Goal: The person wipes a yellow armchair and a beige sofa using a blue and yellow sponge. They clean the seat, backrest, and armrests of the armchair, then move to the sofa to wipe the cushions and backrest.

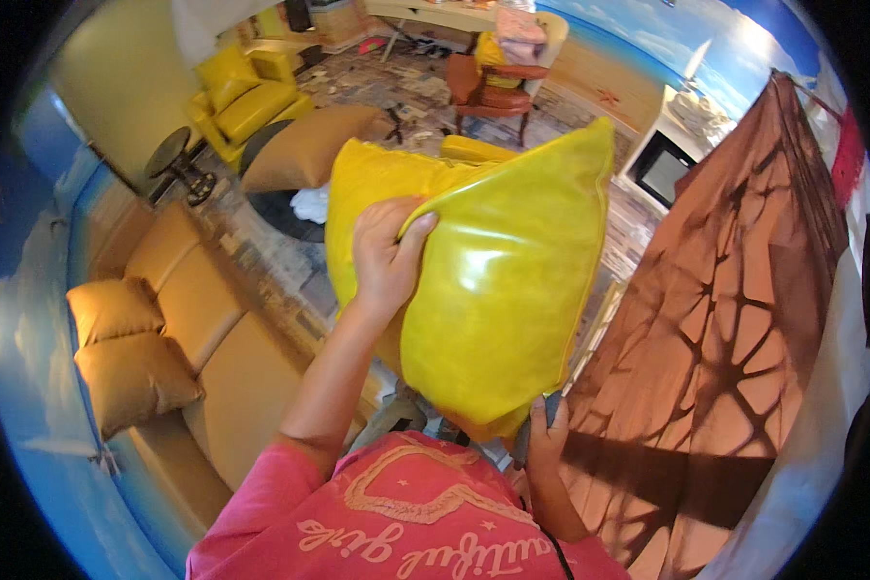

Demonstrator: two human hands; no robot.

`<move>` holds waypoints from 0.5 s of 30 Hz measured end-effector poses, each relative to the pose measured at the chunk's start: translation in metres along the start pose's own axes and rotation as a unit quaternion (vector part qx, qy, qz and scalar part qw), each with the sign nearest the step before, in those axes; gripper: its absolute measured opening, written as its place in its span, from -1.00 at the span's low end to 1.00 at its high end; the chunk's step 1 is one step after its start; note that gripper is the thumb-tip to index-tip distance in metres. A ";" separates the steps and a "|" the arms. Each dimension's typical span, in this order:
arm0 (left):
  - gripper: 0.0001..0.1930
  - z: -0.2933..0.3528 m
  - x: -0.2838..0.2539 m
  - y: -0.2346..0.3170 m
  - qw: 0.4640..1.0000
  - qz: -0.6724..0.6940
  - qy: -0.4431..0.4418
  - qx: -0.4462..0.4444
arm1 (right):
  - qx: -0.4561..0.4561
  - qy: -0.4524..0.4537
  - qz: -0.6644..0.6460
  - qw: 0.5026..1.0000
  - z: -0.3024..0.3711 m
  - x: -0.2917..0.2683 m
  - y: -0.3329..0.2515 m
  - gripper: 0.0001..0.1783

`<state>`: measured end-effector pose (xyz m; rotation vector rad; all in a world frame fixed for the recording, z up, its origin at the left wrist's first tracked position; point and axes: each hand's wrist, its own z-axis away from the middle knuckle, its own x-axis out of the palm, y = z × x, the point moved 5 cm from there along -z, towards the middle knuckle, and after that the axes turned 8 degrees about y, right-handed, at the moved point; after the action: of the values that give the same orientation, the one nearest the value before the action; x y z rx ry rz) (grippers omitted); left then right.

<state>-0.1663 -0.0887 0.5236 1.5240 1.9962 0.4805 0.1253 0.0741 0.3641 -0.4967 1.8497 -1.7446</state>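
Note:
A large glossy yellow cushion (498, 280) is held up in front of my body, one corner pointing up and to the right. My left hand (387, 253) is closed on the folded edge of its cover, thumb on the shiny face. Behind that fold shows the duller yellow side of the cushion, with a seam along its top. Below the cushion's lower right corner is my right hand (548, 437), its fingers curled around a dark narrow thing that I cannot make out. Whether the right hand touches the cushion is unclear.
On the left stands a tan sofa (232, 387) with two tan cushions (135, 382). Beyond are a yellow armchair (251, 106), a small dark side table (179, 166), a tan cushion (304, 150) on a round dark table and a reddish chair (483, 95). Brown patterned fabric (715, 338) covers the right.

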 end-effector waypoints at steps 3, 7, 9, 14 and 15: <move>-0.76 -0.020 0.083 -0.024 0.997 0.062 -0.030 0.023 | 0.000 0.063 0.014 0.998 -0.027 0.003 -0.001 -0.70; -0.72 -0.029 0.190 -0.080 0.988 0.119 -0.099 -0.032 | -0.018 0.146 0.067 0.987 -0.078 0.017 0.004 -0.69; -0.73 -0.024 0.236 -0.101 0.991 0.108 -0.069 -0.025 | 0.007 0.155 0.078 0.985 -0.106 0.020 0.027 -0.68; -0.34 0.094 0.341 -0.183 0.958 -0.106 -0.243 -0.111 | 0.109 0.181 0.250 0.945 -0.183 0.032 0.119 -0.62; -0.29 0.129 0.355 -0.167 0.878 -0.059 -0.440 -0.180 | 0.100 0.197 0.314 0.924 -0.201 0.016 0.162 -0.61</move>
<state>-0.2738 0.1960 0.2443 1.0800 1.1831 0.0546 0.0056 0.2385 0.2043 0.5204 1.7760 -1.6104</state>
